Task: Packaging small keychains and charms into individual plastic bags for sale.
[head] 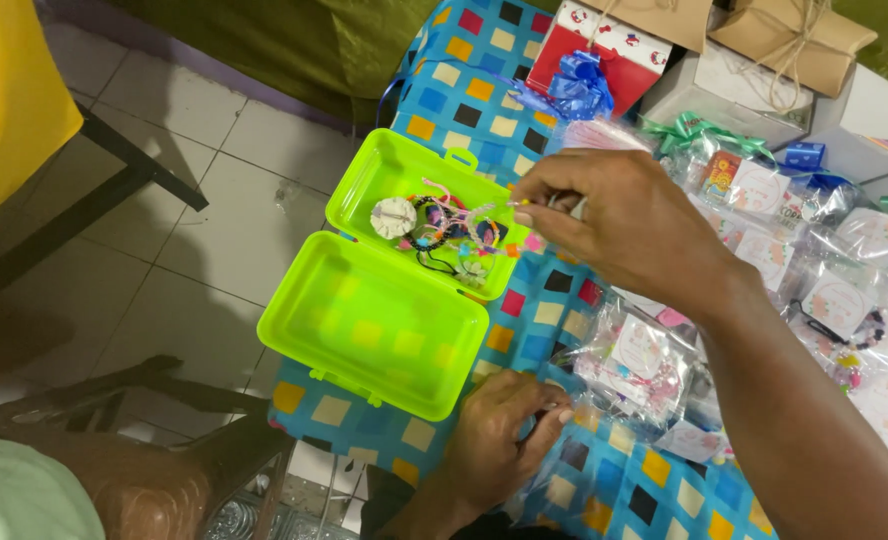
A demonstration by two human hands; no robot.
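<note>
My right hand reaches out over the table and pinches a beaded bracelet, lifting it just above the open lime-green plastic box. Several bracelets and a round white item lie in the box's far half; the near half, the lid, holds nothing. My left hand rests on the blue checkered tablecloth near the front edge, fingers curled against a clear cellophane packet with a white tag.
More clear packets with bracelets and tags cover the right side. A red gift box with a blue bow, brown paper boxes and green ribbon stand at the back. Tiled floor and chairs lie to the left.
</note>
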